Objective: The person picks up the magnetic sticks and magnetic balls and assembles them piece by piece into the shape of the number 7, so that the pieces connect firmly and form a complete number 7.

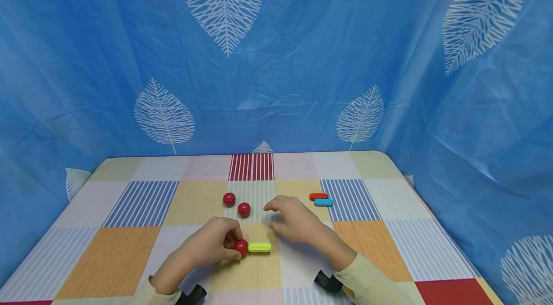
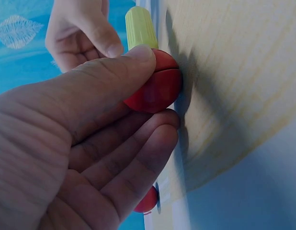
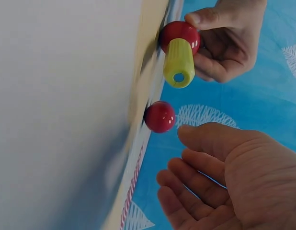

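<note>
My left hand pinches a red ball between thumb and fingers, low over the tablecloth. In the left wrist view, a seam line runs round this ball. Against the ball's right side sits a ribbed yellow-green tube, and the right wrist view shows a hole in the tube's far end. My right hand hovers to the right of the tube, its fingers loosely bent with nothing between them. Two more red balls, one at the left and one nearer, lie beyond the hands.
A red stick-like piece and a blue one lie side by side behind my right wrist. A patchwork-patterned cloth covers the table. Blue curtains with white leaf prints hang behind it and at both sides.
</note>
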